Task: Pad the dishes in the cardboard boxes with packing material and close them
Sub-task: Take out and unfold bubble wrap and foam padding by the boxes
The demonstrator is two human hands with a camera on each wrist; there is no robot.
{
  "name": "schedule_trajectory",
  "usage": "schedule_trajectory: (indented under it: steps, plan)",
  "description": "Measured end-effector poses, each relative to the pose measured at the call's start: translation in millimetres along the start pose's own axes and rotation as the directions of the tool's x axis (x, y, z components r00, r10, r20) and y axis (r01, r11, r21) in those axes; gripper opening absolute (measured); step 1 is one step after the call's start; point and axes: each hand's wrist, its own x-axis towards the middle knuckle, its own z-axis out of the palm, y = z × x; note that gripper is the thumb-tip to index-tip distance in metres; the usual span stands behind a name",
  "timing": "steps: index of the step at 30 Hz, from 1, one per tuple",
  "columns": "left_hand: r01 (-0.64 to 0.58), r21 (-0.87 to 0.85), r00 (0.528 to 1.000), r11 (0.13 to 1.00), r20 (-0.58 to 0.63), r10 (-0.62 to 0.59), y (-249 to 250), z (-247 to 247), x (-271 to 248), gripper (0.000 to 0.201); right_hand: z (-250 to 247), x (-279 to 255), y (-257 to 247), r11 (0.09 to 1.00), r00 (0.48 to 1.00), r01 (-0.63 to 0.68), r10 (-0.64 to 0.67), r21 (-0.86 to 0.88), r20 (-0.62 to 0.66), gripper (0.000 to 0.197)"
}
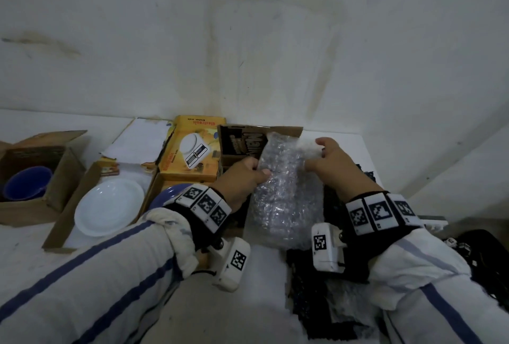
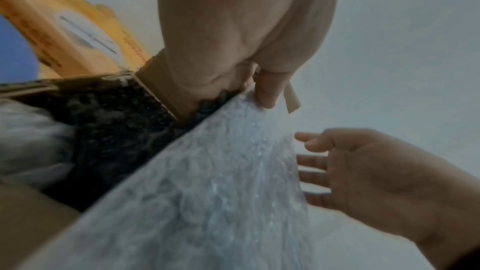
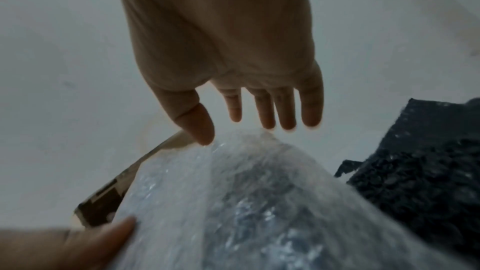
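Bubble wrap [image 1: 283, 192] hung over the open cardboard box [image 1: 237, 148], likely so you could lower it in as padding. Your left hand [image 1: 242, 178] pinched its left edge (thumb on top); your right hand [image 1: 330, 160] had fingers spread, barely touching the far corner.

My head camera looks forward and down over both forearms onto the white table [image 1: 261, 274], with the wall behind. The camera on my left wrist looks along my left hand [image 2: 241, 34], very near. The one on my right wrist looks along my right hand [image 3: 221, 52], equally near. All three share the bubble wrap [image 1: 283, 195] between my hands.
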Motion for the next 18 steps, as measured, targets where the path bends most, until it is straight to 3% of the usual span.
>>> schedule_trajectory:
  steps: [2,4,9,10,12,14,16,18]
  plan:
    - [0.04,-0.05,0.999,0.998,0.014,-0.039,-3,-4,-2,0.004,4,0,4,0.978,0.986,-0.117,0.094,0.174,0.135,0.07]
    - [0.061,-0.046,0.998,0.997,0.005,-0.061,-8,-4,-4,0.013,12,0,10,0.97,0.972,-0.157,0.119,0.183,0.204,0.061]
    - [0.2,-0.132,0.978,0.971,0.083,-0.191,-31,10,3,0.073,15,1,23,0.987,0.988,-0.152,0.149,0.058,0.052,0.015]
    - [0.227,-0.161,0.972,0.961,0.106,-0.211,-35,16,5,0.076,12,-1,24,0.99,0.99,-0.136,0.137,-0.018,0.018,0.009]
    - [0.247,-0.174,0.965,0.953,0.132,-0.226,-39,27,6,0.06,5,-2,28,0.973,0.99,-0.124,0.109,-0.197,-0.085,0.02]
    - [0.197,-0.014,0.972,0.98,0.136,-0.193,-42,37,8,0.041,-3,-4,34,0.939,0.988,-0.126,0.088,-0.319,-0.129,0.029]
    - [0.116,0.196,0.975,0.974,0.165,-0.15,-44,46,7,0.037,-10,-8,37,0.922,0.984,-0.136,0.084,-0.362,-0.157,0.017]
    - [0.055,0.289,0.971,0.956,0.209,-0.119,-45,53,6,0.04,-18,-12,38,0.913,0.974,-0.134,0.048,-0.385,-0.223,0.006]
